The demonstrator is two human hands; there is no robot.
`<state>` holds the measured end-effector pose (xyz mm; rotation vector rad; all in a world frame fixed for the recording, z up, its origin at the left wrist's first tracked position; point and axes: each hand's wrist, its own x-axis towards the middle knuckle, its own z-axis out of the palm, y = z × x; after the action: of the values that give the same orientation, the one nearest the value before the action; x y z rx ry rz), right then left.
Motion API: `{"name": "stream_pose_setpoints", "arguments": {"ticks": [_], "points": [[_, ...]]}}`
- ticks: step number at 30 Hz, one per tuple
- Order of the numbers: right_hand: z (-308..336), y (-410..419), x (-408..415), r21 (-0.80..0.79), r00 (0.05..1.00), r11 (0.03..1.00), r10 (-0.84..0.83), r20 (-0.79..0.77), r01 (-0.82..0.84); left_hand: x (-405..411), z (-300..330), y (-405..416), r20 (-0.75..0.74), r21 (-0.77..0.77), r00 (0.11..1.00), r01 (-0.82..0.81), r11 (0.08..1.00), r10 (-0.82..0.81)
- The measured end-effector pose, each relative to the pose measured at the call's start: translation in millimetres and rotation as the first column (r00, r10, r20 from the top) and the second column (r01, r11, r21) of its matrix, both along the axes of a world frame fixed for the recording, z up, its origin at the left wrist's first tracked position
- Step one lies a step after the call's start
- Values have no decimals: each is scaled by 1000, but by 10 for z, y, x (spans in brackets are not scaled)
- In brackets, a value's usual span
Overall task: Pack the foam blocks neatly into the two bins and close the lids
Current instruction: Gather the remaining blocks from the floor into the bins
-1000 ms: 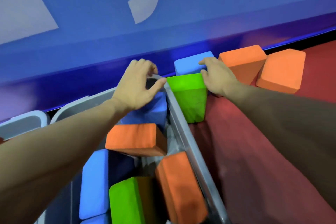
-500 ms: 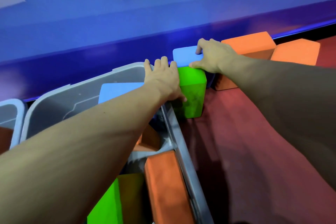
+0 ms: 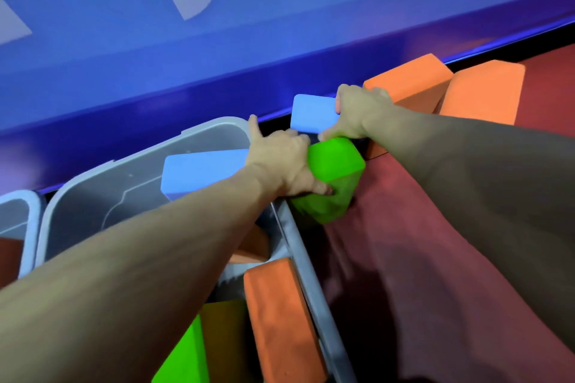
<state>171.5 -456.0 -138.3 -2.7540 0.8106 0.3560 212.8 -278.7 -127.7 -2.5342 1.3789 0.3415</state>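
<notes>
My left hand (image 3: 281, 162) grips the green foam block (image 3: 334, 177), thumb curled under its near face, index finger sticking out straight toward 12 o'clock. The block is tilted, one corner down on the red floor mat (image 3: 435, 258), just outside the grey bin (image 3: 93, 196) at the bin's 3 o'clock rim. My right hand (image 3: 357, 115) pinches the light blue foam block (image 3: 312, 112), fingers over its far right edge, thumb at the near corner; that block sits at 12 o'clock of the green one, touching or nearly touching it, can't tell which. Key relation: green block's long axis runs roughly 11 to 5 o'clock, and the bin opening lies at its 9 o'clock, so my left hand is the nearer one to carry it over the rim. Inside the bin: a blue block (image 3: 202, 169) at the far end, an orange block (image 3: 273, 320) along the right wall, a green one (image 3: 183, 357) at the near edge. Two orange foam blocks (image 3: 413, 78) lie loose on the mat at 2 o'clock. A second bin (image 3: 28, 227) shows at far 9 o'clock. Lids not in view, so I judge the packing only partway done.
</notes>
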Motion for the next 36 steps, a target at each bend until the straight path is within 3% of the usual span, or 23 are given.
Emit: {"name": "stream_pose_setpoints", "arguments": {"ticks": [5,10,13,19,25,31,33,36], "points": [[-342,268,-146,-119,972,993,2,235,27,-281,-80,35,-49,-106,994,94,990,-100],[-158,328,-318,137,879,973,-226,420,185,-390,16,151,-128,-176,990,40,984,-63],[135,395,-562,142,826,970,-244,508,199,-567,208,254,-170,-252,981,46,967,-91],[953,764,-1244,307,572,892,-449,686,332,-1033,909,633,1,-426,983,166,889,-183],[1768,1424,-1755,530,329,748,-657,678,400,-1394,1656,1307,25,-483,988,143,864,-149],[2413,2045,-1905,721,105,609,-783,613,331,-1627,2072,2022,53,-651,999,37,758,-2],[2450,2148,-1934,776,26,557,-817,576,296,-1621,2119,2259,-24,-727,991,-106,679,129],[2401,2357,-2063,866,-8,436,-893,451,244,-1538,2016,2625,-266,-785,893,-420,456,363]]}}
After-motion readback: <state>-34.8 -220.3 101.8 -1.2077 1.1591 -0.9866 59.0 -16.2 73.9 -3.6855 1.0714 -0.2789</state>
